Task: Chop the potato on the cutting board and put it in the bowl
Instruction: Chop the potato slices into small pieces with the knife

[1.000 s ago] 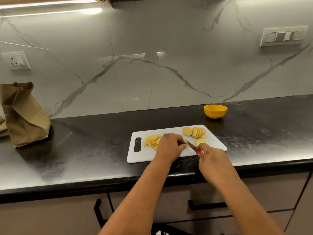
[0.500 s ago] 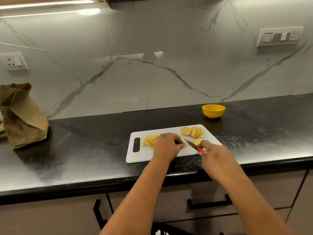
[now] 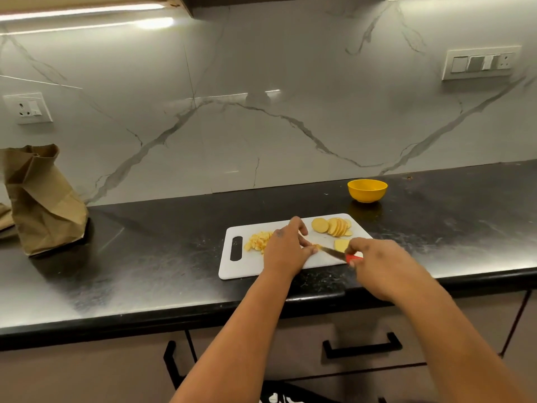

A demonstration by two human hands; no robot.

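A white cutting board (image 3: 250, 264) lies on the black counter near its front edge. Round potato slices (image 3: 331, 226) fan out at the board's far right, one loose slice (image 3: 340, 245) lies nearer, and a pile of small chopped pieces (image 3: 258, 241) sits at the left. My left hand (image 3: 286, 248) rests mid-board with fingertips pinching a small potato piece (image 3: 316, 246). My right hand (image 3: 377, 263) grips a red-handled knife (image 3: 334, 253), its blade tip against that piece. A yellow bowl (image 3: 367, 190) stands behind the board's right end.
A crumpled brown paper bag (image 3: 40, 199) stands at the far left of the counter (image 3: 145, 257). The marble backsplash carries a socket (image 3: 27, 108) at left and a switch panel (image 3: 481, 65) at right. Drawers with black handles (image 3: 361, 346) sit below.
My left hand shifted slightly on the board and the knife blade moved left to meet the small piece under its fingertips. The slices, pile and bowl stay put.
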